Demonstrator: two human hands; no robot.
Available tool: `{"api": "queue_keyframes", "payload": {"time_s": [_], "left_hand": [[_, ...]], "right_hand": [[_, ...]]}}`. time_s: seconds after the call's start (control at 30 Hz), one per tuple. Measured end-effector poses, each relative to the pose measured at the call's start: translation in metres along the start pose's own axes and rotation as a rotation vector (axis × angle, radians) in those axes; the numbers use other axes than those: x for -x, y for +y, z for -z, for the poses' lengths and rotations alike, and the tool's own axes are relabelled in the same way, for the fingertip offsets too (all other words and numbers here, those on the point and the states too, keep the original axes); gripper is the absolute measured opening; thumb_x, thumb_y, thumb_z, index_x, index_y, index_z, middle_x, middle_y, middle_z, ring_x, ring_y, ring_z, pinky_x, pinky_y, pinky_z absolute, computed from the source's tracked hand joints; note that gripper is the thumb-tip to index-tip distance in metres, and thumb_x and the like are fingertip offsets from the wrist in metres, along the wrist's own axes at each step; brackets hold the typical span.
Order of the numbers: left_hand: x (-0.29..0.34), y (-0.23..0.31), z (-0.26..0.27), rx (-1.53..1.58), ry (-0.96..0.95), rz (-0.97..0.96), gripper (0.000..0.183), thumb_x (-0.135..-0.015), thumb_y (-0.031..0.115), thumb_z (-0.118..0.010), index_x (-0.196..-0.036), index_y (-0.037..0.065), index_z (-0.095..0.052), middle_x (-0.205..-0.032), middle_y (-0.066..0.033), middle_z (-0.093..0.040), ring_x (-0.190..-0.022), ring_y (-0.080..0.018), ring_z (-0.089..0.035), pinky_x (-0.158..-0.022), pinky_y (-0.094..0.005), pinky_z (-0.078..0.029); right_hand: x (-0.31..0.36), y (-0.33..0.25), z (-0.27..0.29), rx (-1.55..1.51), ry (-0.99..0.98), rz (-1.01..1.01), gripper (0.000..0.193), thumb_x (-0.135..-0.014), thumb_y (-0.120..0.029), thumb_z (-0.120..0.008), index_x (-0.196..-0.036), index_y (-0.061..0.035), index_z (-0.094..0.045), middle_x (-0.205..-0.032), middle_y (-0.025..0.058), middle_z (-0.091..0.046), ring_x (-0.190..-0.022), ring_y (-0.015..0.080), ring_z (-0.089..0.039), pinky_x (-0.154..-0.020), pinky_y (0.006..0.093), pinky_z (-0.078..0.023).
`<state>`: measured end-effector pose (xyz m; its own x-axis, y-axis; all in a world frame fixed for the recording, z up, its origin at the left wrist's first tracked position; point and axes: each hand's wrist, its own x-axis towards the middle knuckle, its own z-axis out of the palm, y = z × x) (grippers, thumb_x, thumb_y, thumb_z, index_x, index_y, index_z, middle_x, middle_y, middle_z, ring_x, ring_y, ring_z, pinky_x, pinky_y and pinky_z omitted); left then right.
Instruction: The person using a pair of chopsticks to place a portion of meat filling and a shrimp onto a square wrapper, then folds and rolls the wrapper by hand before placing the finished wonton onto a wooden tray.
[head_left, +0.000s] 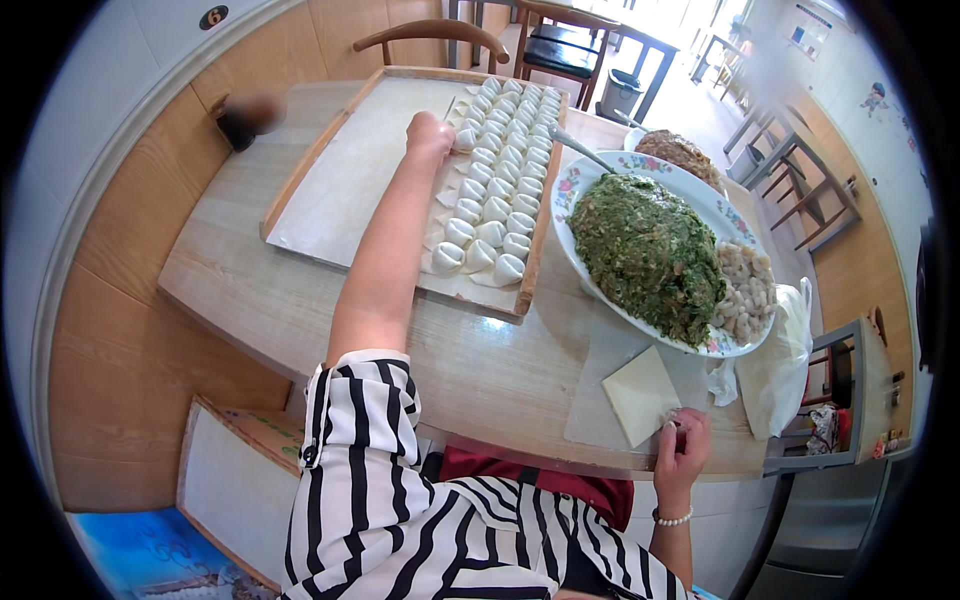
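Note:
My left hand (430,136) reaches far out over a wood-edged tray (330,170). Its fingers are closed at a folded wonton (464,140) on the left side of the rows; the fingertips are partly hidden. A thin dark stick-like thing (450,104) shows just beyond that hand. Several rows of white wontons (496,209) fill the tray's right half. Near the table's front edge, my right hand (686,440) is curled beside a stack of square dough wrappers (642,395), its thumb by their lower right corner. What its fingers hold, if anything, is hidden.
A flowered oval platter (562,225) holds green filling (650,255), peeled shrimp (746,290) and a spoon (580,148). Behind it is a plate of brown filling (680,152). A white plastic bag (780,365) sits at the table's right edge. Chairs (560,52) stand beyond.

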<state>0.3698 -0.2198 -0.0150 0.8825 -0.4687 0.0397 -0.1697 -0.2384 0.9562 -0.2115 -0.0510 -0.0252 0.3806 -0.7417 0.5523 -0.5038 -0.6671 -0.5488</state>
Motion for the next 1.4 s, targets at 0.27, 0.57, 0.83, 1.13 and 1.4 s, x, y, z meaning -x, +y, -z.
{"api": "queue_keyframes", "payload": {"time_s": [0.27,0.57,0.83,1.13,1.4], "left_hand": [[0.007,0.012,0.012,0.021,-0.078,0.071,0.007,-0.078,-0.004,-0.069,-0.082,-0.009,-0.069,-0.080,-0.0232,-0.068,-0.065,-0.0295,-0.066,-0.055,-0.0398,-0.050],[0.044,0.045,0.034,-0.667,0.033,-0.170,0.027,-0.085,0.024,-0.074,-0.103,0.003,-0.076,-0.118,-0.0234,-0.071,-0.106,-0.0360,-0.071,-0.092,-0.0441,-0.057],[0.011,0.017,-0.005,-0.525,-0.165,-0.193,0.038,-0.084,0.034,-0.078,-0.092,-0.003,-0.073,-0.102,-0.0260,-0.074,-0.096,-0.0381,-0.073,-0.086,-0.0467,-0.057],[0.048,0.045,0.053,-0.244,-0.169,-0.267,0.043,-0.100,0.031,-0.052,-0.089,-0.005,-0.071,-0.066,-0.0121,-0.064,-0.062,-0.0233,-0.059,-0.062,-0.0403,-0.046],[0.313,0.108,0.079,-0.144,-0.341,-1.145,0.019,-0.095,-0.006,-0.063,-0.111,0.000,-0.072,-0.102,-0.0063,-0.066,-0.082,-0.0109,-0.059,-0.068,-0.0249,-0.049]], "right_hand": [[0.000,0.000,0.002,-0.003,-0.028,-0.015,0.015,-0.086,0.005,-0.064,-0.100,0.0008,-0.065,-0.101,0.0165,-0.065,-0.081,0.0262,-0.061,-0.066,0.0331,-0.049],[0.004,-0.002,0.001,-0.006,-0.025,-0.069,0.013,-0.083,0.003,-0.068,-0.096,0.0007,-0.066,-0.099,0.0171,-0.065,-0.087,0.0321,-0.063,-0.078,0.0393,-0.051],[0.005,-0.006,0.007,0.014,0.003,-0.066,0.012,-0.081,0.003,-0.070,-0.093,-0.0004,-0.066,-0.097,0.0165,-0.066,-0.088,0.0334,-0.064,-0.078,0.0407,-0.051],[-0.002,0.004,0.004,-0.043,0.032,0.049,0.014,-0.080,0.000,-0.073,-0.093,-0.0031,-0.070,-0.097,0.0125,-0.068,-0.089,0.0324,-0.065,-0.078,0.0412,-0.053],[0.008,0.005,0.015,-0.053,-0.061,0.233,0.020,-0.075,-0.002,-0.078,-0.094,-0.0057,-0.072,-0.100,0.0077,-0.068,-0.093,0.0280,-0.065,-0.081,0.0379,-0.054]]}}
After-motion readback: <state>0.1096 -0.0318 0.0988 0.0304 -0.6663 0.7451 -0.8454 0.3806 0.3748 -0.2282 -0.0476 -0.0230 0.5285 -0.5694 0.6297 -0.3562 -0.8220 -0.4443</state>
